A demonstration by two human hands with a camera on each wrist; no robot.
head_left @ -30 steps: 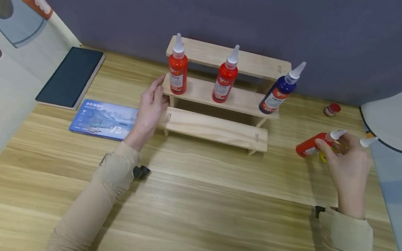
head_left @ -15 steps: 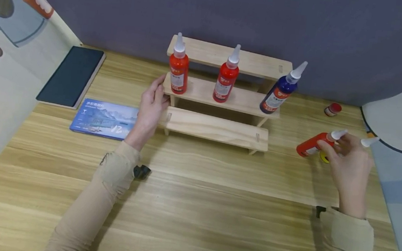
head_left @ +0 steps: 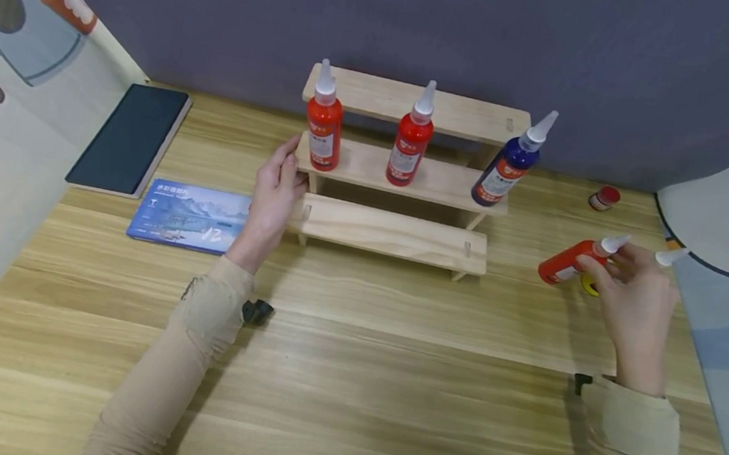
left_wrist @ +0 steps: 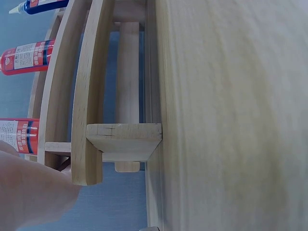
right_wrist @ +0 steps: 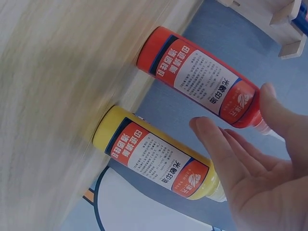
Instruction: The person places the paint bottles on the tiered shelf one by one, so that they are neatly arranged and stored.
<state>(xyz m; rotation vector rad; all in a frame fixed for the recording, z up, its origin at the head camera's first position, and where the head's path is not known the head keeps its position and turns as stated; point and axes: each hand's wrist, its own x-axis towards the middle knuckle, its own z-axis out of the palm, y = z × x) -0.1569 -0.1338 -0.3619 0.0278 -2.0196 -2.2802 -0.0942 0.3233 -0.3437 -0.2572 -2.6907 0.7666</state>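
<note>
While upright, red bottle (right_wrist: 199, 78) stands beside right fingers (right_wrist: 219, 151).

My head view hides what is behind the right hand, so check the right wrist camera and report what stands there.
Observer: A yellow ink bottle stands beside the red ink bottle, both bases on the table.
Operator: Report the grip.
Observer: The right hand has straight fingers, curled round neither bottle.
Operator: Now the left wrist camera.
Observer: The left hand lies flat against the wooden rack at its side rail.
</note>
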